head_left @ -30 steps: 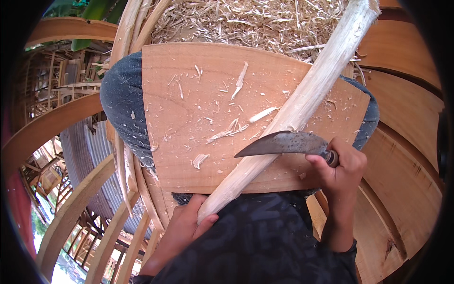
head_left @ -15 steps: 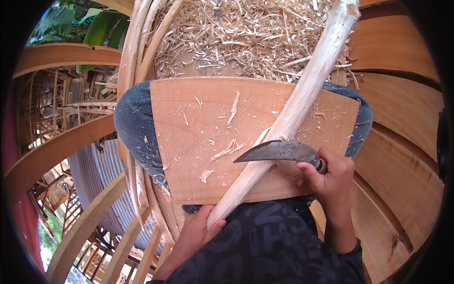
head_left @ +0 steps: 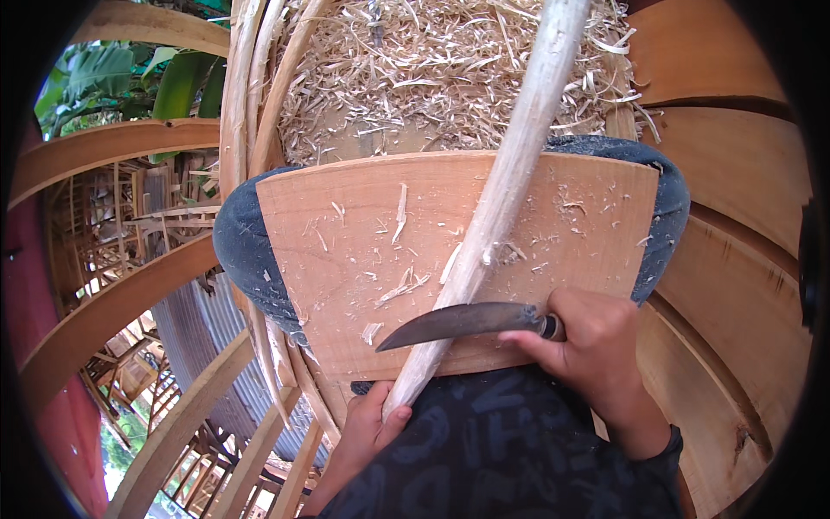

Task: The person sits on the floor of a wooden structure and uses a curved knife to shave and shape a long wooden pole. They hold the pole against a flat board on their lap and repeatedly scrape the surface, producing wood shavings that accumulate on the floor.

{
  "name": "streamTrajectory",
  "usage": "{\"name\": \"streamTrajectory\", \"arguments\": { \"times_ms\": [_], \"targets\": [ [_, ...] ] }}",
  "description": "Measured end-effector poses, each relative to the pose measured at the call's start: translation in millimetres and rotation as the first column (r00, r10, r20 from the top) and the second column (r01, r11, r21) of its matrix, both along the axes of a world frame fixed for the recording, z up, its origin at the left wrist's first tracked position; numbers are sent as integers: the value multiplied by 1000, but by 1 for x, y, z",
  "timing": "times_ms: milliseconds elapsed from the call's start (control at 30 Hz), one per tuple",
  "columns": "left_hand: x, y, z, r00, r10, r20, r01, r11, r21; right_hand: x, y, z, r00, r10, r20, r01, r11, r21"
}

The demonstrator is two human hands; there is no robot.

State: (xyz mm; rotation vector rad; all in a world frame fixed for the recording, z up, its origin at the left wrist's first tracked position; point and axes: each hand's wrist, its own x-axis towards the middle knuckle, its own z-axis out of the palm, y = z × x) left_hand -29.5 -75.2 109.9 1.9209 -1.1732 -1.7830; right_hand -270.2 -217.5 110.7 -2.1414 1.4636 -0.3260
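Now, left hand point(head_left: 367, 430): curled round pole point(head_left: 488, 225).
Right hand point(head_left: 596, 339): closed round knife point(head_left: 462, 322).
Knife: slipping down pole could cut left hand.

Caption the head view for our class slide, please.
The left hand grips the near end of a long pale wooden pole; the right hand holds a curved dark metal knife across it.

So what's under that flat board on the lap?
The left knee and right knee, in dark trousers, show past the edges of the wooden board. Whatever else lies beneath it is covered and can't be seen.
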Motion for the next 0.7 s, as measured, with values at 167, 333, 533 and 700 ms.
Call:
{"name": "streamTrajectory", "arguments": {
  "times_ms": [167, 333, 533, 700],
  "targets": [
    [2, 5, -1, 999, 52, -5, -52, 997, 59, -9, -19, -1, 975, -210, -72, 209, 978, -22],
    [-1, 13, -6, 988, 152, -21, -152, 988, 10, 3, -7, 6, 998, -56, -5, 56, 996, 76],
    [0, 9, -4, 983, 184, -24, -182, 981, 75, -31, -54, 7, 778, -618, 112, 605, 785, 132],
    [1, 5, -7, 957, 259, -133, -239, 959, 151, -13, -29, 23, 930, -99, 354, -54, 917, 396]
  ]
}}
